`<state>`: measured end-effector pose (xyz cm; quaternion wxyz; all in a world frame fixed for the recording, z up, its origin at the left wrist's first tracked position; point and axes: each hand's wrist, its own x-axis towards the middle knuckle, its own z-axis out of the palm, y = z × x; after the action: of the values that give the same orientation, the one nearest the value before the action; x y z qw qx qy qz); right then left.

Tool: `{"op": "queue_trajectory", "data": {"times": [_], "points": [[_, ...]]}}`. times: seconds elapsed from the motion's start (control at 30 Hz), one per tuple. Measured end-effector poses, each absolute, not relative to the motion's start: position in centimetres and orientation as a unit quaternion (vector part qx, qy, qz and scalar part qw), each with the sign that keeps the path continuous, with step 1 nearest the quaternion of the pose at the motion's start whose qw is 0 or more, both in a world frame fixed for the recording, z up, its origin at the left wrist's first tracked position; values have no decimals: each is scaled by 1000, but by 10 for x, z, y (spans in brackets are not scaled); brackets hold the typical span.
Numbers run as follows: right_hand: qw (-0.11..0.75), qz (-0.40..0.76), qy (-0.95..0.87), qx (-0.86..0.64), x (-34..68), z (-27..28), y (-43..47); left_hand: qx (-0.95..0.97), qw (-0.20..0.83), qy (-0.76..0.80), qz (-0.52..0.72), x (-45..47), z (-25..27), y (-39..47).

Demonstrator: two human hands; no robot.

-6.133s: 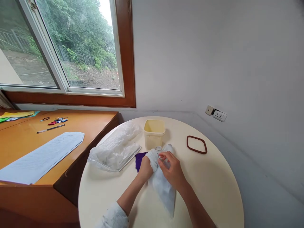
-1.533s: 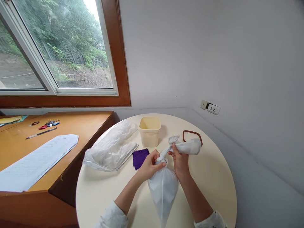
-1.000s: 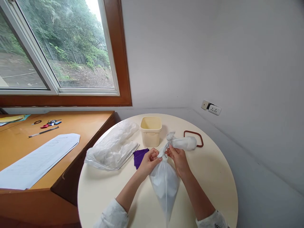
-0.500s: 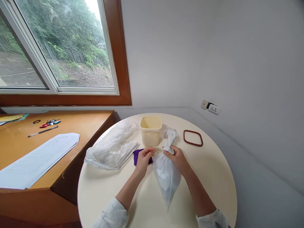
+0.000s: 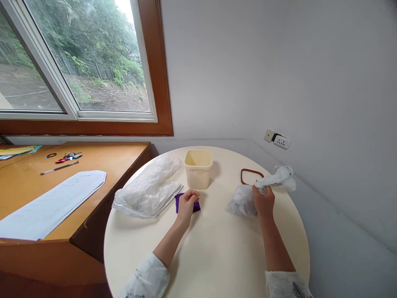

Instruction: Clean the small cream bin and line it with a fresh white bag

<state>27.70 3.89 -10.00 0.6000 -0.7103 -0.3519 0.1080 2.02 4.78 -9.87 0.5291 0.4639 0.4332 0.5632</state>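
Note:
My right hand (image 5: 264,200) is closed round the twisted neck of a white plastic bag (image 5: 243,201). The bag's filled part hangs to the left of the fist, low over the table; its contents are hidden. Its loose top sticks out to the right past my fingers. My left hand (image 5: 187,203) is over a small purple cloth (image 5: 196,206), fingers curled in against the thumb, and nothing shows in them. Behind that hand stands a cream, square plastic tub (image 5: 198,178) without a lid.
A reddish-brown rounded frame (image 5: 248,170) lies behind the bag, partly covered by it. Crumpled clear plastic (image 5: 145,192) spreads over the left of the round table (image 5: 207,256). Papers (image 5: 56,203), a pen (image 5: 58,168) and keys (image 5: 70,156) are on the wooden desk.
My right hand has carried the bag to the right, and the bag has swung from pointing toward me to lying sideways. My left hand stays by the purple cloth, its fingers more curled.

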Motion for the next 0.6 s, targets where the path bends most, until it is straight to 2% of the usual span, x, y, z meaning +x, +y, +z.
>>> {"op": "queue_trajectory", "data": {"times": [0.1,0.4,0.6], "points": [[530,87,-345,-770,292,-108,42,461,522,441,567,19,-100,48],[572,37,-269,-774,314,-117,43,446,476,468,596,8,-104,58],[570,66,-281,-769,325,-123,45,441,446,492,604,-4,-106,66]]}}
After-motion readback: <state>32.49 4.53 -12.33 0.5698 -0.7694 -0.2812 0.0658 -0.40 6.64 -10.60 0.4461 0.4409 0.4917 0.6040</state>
